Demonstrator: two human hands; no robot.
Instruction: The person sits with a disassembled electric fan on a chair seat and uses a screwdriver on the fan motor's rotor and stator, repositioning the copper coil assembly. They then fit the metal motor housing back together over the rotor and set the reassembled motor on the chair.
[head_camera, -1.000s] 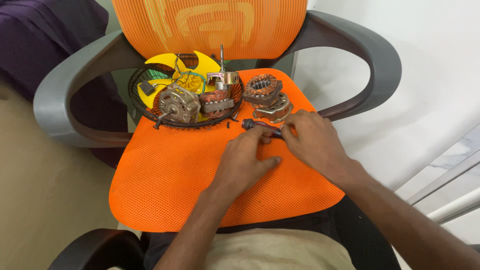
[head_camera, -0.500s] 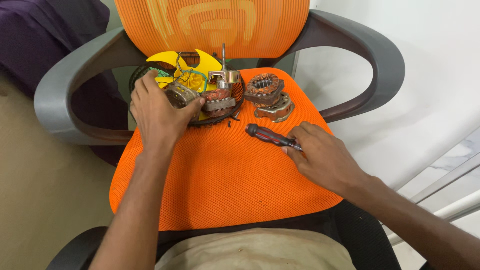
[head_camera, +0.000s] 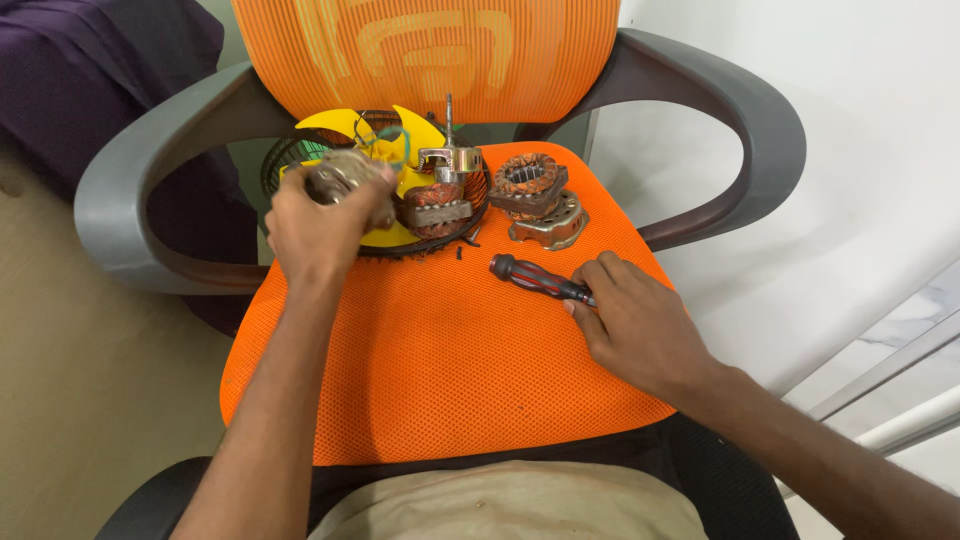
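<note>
My left hand (head_camera: 318, 228) grips a metal motor housing part (head_camera: 340, 178) and holds it just above the yellow fan blade (head_camera: 398, 140) in the black wire fan guard (head_camera: 275, 160). A rotor with copper windings and a shaft (head_camera: 440, 195) lies in the guard beside it. My right hand (head_camera: 630, 320) rests on the orange mesh chair seat (head_camera: 430, 350) with its fingers on the shaft of a red-and-black screwdriver (head_camera: 530, 277). A copper-wound stator (head_camera: 528, 182) and a metal bracket (head_camera: 550, 225) sit behind the screwdriver.
The orange chair backrest (head_camera: 430, 50) rises behind the parts. Grey armrests (head_camera: 140, 190) curve on both sides. Small dark screws (head_camera: 465, 243) lie on the seat by the guard. A purple cloth (head_camera: 90, 70) is at the far left, a white wall (head_camera: 860, 150) at the right.
My left hand left the screwdriver, reached to the fan guard and took hold of the motor housing part, now lifted slightly. My right hand stays by the screwdriver.
</note>
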